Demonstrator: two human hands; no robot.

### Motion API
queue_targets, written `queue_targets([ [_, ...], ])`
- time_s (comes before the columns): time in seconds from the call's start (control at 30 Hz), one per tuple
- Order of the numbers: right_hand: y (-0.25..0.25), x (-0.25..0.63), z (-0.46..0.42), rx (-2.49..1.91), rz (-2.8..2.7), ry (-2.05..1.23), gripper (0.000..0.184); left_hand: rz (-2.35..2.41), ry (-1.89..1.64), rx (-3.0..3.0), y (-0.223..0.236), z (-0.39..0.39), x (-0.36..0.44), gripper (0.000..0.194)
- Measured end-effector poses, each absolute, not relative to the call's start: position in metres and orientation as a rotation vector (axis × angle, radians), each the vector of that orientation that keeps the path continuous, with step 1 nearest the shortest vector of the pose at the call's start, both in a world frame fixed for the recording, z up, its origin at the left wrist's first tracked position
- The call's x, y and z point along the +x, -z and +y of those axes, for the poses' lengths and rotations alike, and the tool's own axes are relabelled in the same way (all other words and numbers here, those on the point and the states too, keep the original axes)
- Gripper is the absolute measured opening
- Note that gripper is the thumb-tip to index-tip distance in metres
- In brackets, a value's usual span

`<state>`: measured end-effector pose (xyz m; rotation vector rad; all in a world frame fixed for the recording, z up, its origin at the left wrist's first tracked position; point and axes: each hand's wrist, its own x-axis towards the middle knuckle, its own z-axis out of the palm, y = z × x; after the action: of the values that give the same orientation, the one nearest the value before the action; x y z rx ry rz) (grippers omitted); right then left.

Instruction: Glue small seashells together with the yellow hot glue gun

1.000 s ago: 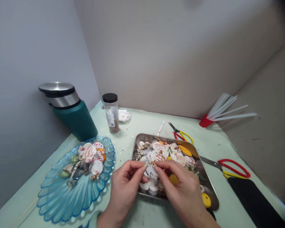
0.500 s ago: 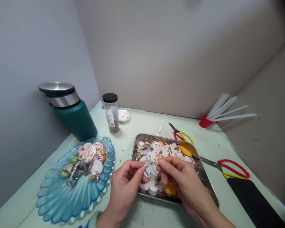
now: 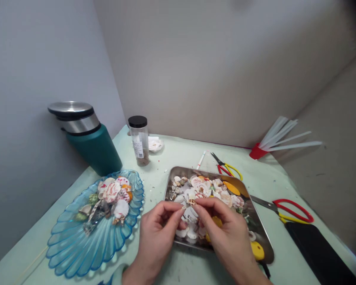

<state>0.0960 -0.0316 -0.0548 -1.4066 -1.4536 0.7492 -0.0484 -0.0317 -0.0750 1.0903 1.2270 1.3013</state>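
Both of my hands meet over the near part of a steel tray full of several small seashells. My left hand pinches with thumb and forefinger, and my right hand pinches from the other side. Between the fingertips sits a small spotted shell, held by both. A yellow object lies in the tray's near right corner, partly behind my right hand.
A blue shell-shaped glass dish with several shells lies at left. Behind it stand a teal flask and a black-capped jar. Small scissors, large red scissors, a black case and white sticks in a red holder lie at right.
My right hand drew a little away to the right half a second ago, then came back to meet the left fingertips at the small shell. The left hand barely moved.
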Motion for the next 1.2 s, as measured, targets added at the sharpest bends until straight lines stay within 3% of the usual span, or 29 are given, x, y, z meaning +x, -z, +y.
queue_targets([
  [0.4,0.059,0.095,-0.032,-1.328,-1.672,-0.459,0.006,1.21,-1.3,1.09,0.077,-0.032,-0.049,0.01],
  [0.57,0.053,0.099,-0.032,-1.361,-1.696,-0.548,0.005,1.218,-1.285,1.041,0.073,-0.03,-0.049,0.012],
  [0.67,0.045,0.11,-0.027,-1.417,-1.667,-0.591,0.015,1.234,-1.288,0.961,0.069,-0.027,-0.05,0.014],
  [0.9,0.044,0.121,-0.015,-1.713,-2.381,-0.216,0.016,1.204,-1.328,0.912,0.07,-0.025,-0.053,0.017],
  [1.2,0.055,0.082,-0.008,-1.754,-2.67,-0.049,0.022,1.213,-1.361,0.889,0.069,-0.026,-0.052,0.019],
])
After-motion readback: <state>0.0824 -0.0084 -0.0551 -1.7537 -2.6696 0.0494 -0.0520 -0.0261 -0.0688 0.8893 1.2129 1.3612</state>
